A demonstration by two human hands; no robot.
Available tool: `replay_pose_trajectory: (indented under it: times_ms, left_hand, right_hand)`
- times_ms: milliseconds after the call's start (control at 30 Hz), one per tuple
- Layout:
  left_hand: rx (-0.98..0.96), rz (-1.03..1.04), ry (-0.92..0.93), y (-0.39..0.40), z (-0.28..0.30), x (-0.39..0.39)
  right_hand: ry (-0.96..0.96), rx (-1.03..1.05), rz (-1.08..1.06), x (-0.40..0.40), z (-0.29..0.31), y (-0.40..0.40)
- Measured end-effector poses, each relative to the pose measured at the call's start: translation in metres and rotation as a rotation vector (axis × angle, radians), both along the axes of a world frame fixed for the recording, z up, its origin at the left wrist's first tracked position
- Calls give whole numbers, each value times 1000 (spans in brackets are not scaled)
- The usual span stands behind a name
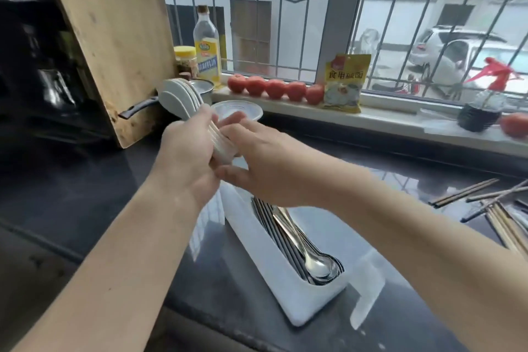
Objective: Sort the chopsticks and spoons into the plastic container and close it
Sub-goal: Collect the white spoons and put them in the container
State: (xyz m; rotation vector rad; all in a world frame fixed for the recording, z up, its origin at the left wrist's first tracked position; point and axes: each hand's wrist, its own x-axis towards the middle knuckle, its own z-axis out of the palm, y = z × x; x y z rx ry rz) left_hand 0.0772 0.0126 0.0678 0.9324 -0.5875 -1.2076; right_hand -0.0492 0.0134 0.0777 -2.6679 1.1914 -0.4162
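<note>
Head view: the left hand [185, 151] is curled round the handles of a nested stack of white ceramic spoons [183, 97], bowls pointing up and away. The right hand [268, 163] meets the handle ends, fingertips pinching them, apparently squaring the stack. Both hands hover above the far end of the white plastic container [288, 294], which lies open on the dark countertop [85, 194]. Inside it sit metal spoons [320, 264] and dark chopsticks [274, 226]. More loose chopsticks [485, 203] lie on the counter, well apart to the right. No lid can be identified.

Judgement: spoon sorting is in hand. The next move calls for lowering the aligned stack into the container beside the metal cutlery, then fetching the remaining chopsticks.
</note>
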Motion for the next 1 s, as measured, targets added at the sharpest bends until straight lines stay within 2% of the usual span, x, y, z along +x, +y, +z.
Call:
replay_pose_trajectory:
  times_ms: [67,100,167,233,367,467,533,667,733,833,933,1000]
  left_hand:
    - [-70,-42,-28,0,-2,8]
    - [-106,-88,-61,0,-4,10]
    - [-190,-186,-150,0,-8,7]
    - [-256,-257,-196,0,-10,2]
    - [-246,-228,-215,0,-9,2]
    - [-144,-160,-369,-3,-16,3]
    - [-65,-83,-386,-7,-23,11]
    - [-83,-68,-309,-18,-19,22]
    - [-112,-101,-328,-30,-14,17]
    - [-142,-166,-448,-48,-11,-2]
    - [-145,-196,-574,-56,-19,-20]
    - [-146,-202,-605,-55,-25,-25]
  right_hand:
    - [-317,324,44,-9,-3,-7]
    - [-464,401,30,-12,-4,-10]
    - [-639,416,-41,-13,-8,-14]
    - [-734,435,-96,-12,-13,-16]
    - [-826,398,-187,-17,-10,-12]
    - [-781,153,-332,-27,-3,-16]
    - [-713,21,-424,-42,6,-20]
    - [-451,18,-510,-67,17,-18]
    - [-283,136,-520,-61,9,-9]
    - [-88,358,-513,-40,-19,1]
    - [-186,618,-525,-26,-44,-3]
    - [-292,874,-513,-23,-53,-8]
